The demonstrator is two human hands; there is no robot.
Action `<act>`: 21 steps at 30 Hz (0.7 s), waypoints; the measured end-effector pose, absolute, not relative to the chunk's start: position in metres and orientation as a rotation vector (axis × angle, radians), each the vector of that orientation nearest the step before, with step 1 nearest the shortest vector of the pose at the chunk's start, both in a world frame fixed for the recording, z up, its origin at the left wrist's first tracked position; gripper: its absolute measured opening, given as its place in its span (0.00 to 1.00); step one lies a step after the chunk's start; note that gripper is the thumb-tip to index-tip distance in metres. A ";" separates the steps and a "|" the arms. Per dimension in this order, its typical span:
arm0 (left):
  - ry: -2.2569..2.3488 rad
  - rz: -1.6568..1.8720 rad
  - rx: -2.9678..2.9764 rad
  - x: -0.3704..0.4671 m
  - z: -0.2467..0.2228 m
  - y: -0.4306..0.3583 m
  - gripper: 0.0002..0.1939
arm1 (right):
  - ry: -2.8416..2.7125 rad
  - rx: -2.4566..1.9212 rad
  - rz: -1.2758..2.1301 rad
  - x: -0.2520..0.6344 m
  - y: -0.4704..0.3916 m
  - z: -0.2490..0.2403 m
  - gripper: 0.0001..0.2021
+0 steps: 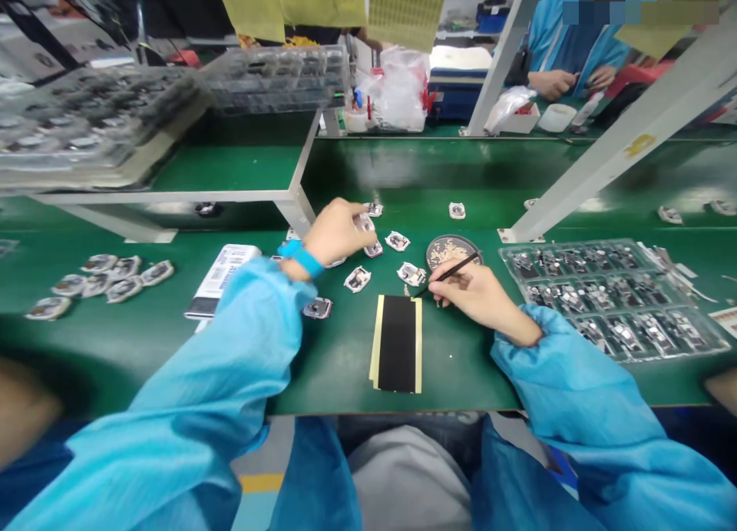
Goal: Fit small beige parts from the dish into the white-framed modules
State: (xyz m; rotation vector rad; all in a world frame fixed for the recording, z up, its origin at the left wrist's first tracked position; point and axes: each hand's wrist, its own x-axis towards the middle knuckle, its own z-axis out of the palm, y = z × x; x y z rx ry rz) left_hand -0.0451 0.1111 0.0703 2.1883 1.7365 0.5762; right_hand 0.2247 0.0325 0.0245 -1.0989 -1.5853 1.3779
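Observation:
My left hand point(337, 233) reaches over the bench with its fingers closed on a small watch housing point(364, 222), partly hidden by the fingers. Several similar silver-white housings point(397, 241) lie around it. In my right hand point(472, 291) is a pair of black tweezers point(457, 267), tips pointing down and left beside a tan scrap point(406, 291). Behind that hand stands a round dark dish point(429, 245) filled with small tan pieces point(452, 249). Below both hands lies a black sheet point(397, 343) with pale yellow edges.
A clear compartment tray point(551, 280) of small parts sits at right. At left are a white labelled box point(224, 278) and clustered housings point(102, 278). A raised shelf point(230, 159) carries stacked trays point(97, 120). A slanted white post point(604, 140) rises at right; a co-worker's hands point(553, 84) are behind.

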 end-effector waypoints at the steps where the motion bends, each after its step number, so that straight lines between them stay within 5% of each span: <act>1: 1.617 0.649 2.232 -0.041 0.067 0.090 0.28 | -1.601 -1.107 1.321 0.225 0.033 0.022 0.16; 6: 1.153 0.565 2.334 -0.024 0.035 0.009 0.31 | -1.660 -1.191 1.182 0.221 0.031 0.012 0.13; 11: 1.172 0.497 2.275 -0.024 0.017 -0.003 0.36 | -1.718 -1.269 1.087 0.218 0.029 0.008 0.12; 21: 1.171 0.560 2.180 -0.029 0.009 0.001 0.23 | -1.468 -1.200 1.357 0.214 0.028 0.015 0.15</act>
